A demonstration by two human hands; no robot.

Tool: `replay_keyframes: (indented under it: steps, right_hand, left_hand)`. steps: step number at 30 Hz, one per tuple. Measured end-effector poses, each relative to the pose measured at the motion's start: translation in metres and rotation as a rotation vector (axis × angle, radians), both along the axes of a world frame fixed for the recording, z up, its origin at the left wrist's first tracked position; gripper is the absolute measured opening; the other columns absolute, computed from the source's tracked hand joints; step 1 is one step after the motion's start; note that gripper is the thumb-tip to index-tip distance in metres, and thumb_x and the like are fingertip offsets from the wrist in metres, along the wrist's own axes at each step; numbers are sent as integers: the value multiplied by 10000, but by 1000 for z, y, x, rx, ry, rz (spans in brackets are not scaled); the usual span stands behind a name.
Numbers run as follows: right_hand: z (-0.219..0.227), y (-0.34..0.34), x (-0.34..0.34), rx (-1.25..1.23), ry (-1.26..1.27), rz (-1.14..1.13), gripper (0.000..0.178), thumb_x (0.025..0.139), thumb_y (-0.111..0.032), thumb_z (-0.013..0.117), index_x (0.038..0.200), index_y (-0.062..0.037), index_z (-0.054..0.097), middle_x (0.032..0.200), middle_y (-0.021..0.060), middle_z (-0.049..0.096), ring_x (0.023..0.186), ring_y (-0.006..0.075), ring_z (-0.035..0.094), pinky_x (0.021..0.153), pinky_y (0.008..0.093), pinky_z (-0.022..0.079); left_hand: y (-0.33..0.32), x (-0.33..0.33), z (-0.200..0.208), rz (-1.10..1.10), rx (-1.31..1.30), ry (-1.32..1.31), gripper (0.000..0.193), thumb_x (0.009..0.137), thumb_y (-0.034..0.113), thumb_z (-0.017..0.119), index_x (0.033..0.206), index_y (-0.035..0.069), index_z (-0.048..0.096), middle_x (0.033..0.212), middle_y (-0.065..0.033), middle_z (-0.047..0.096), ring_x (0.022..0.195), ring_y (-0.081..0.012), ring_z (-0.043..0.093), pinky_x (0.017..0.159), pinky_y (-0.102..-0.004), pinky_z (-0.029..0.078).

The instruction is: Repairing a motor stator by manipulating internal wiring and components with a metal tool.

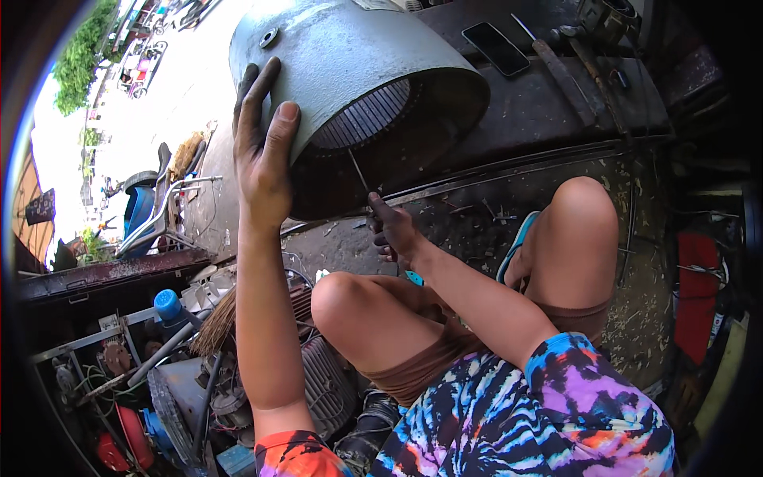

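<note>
A grey-blue metal motor housing (pixel 342 56) lies on its side with its open end toward me. Inside it shows a ring of slotted metal, the stator core (pixel 369 119). My left hand (pixel 266 151) is pressed against the housing's left outer side, fingers and thumb stretched out and not wrapped round it. In my right hand (pixel 393 226) is a thin metal rod (pixel 359 169), pinched between thumb and fingers. Its tip reaches up to the lower edge of the core; any handle is hidden by the hand.
On the dark bench behind lie a phone (pixel 496 48), a long-handled tool (pixel 560 75) and a hammer (pixel 596 79). Motor parts and a finned casing (pixel 327 381) crowd the lower left, beside a straw broom (pixel 214 326). A red object (pixel 697 294) stands at right. My knees flank the work.
</note>
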State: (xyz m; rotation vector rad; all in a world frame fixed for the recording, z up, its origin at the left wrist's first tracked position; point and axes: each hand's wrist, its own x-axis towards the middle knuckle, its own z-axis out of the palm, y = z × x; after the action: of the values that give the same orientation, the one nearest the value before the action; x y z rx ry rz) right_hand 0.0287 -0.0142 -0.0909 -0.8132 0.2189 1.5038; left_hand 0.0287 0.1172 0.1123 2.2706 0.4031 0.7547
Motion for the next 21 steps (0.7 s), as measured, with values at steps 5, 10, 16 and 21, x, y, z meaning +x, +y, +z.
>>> replay_keyframes:
  steps: [5, 10, 16, 21]
  right_hand:
    - [-6, 3, -9, 114, 141, -31, 605, 957, -672, 497, 640, -158, 445, 473, -48, 300, 365, 90, 230, 370, 264, 190]
    - [-9, 11, -17, 2, -27, -56, 619, 960, -666, 492, 639, -138, 465, 487, -39, 328, 390, 108, 261, 390, 271, 212]
    - [-21, 16, -16, -200, -472, -32, 645, 968, -653, 489, 632, -103, 478, 496, -11, 375, 403, 143, 310, 410, 297, 267]
    - [-7, 5, -8, -24, -65, -23, 638, 962, -649, 512, 580, -146, 421, 480, -19, 366, 368, 117, 274, 368, 291, 237]
  left_hand:
    - [-1, 1, -1, 9, -37, -13, 555, 988, 412, 577, 1466, 133, 532, 1574, -207, 363, 1444, -412, 341, 1181, -492, 266]
    - [0, 0, -1, 5, -36, -18, 556, 987, 416, 580, 1462, 131, 536, 1575, -207, 360, 1447, -411, 338, 1182, -493, 265]
    - [-1, -2, 0, 3, 27, -7, 555, 987, 422, 581, 1459, 132, 540, 1578, -207, 353, 1451, -408, 333, 1183, -490, 265]
    - [4, -1, -2, 28, -37, -5, 553, 985, 421, 582, 1456, 132, 544, 1579, -205, 350, 1455, -400, 327, 1185, -488, 263]
